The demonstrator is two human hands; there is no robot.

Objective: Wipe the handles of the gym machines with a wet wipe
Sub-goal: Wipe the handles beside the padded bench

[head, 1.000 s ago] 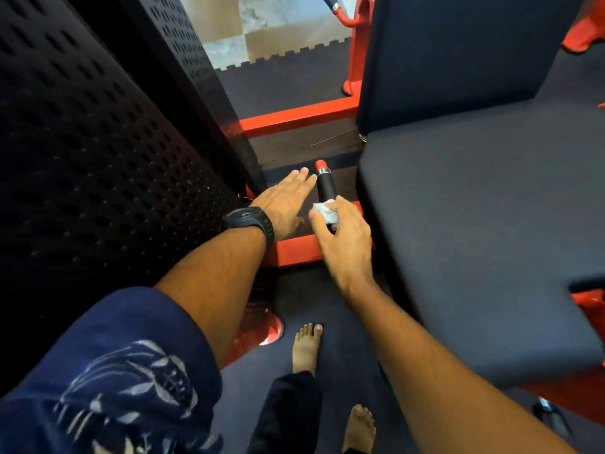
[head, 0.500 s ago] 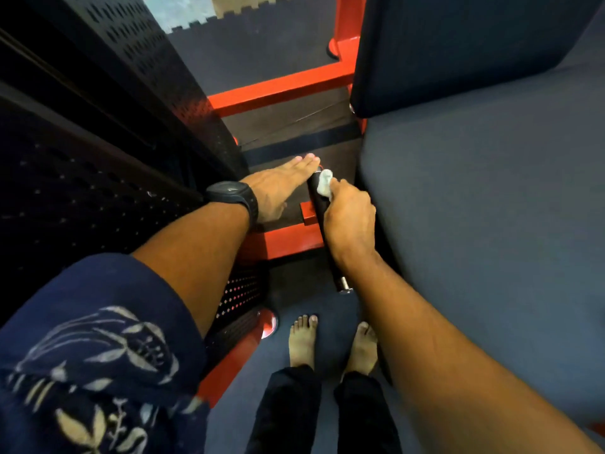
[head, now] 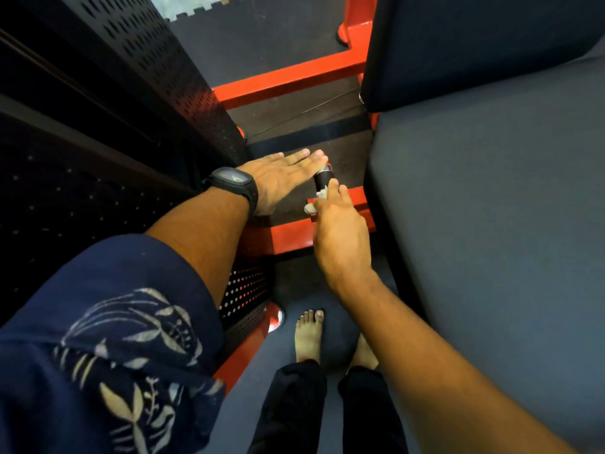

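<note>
Head view: right hand (head: pixel 342 239) pinches wipe (head: pixel 311 208) on handle (head: pixel 323 178) (left hand (head: pixel 281 180) flat) above rubber floor (head: pixel 252 37).

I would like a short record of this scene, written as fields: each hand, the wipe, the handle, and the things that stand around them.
left hand: flat, fingers straight, beside the handle's tip; contact cannot be told
right hand: fingers curled round wipe and handle
wipe: white wet wipe, crumpled, held against the handle
handle: black cylindrical handle, lower part hidden by the right hand
seat: dark grey padded seat, right of the handle
frame: red metal frame, behind and below the handle
panel: black perforated metal panel, at left
wrist: black wristwatch, on the left wrist
</note>
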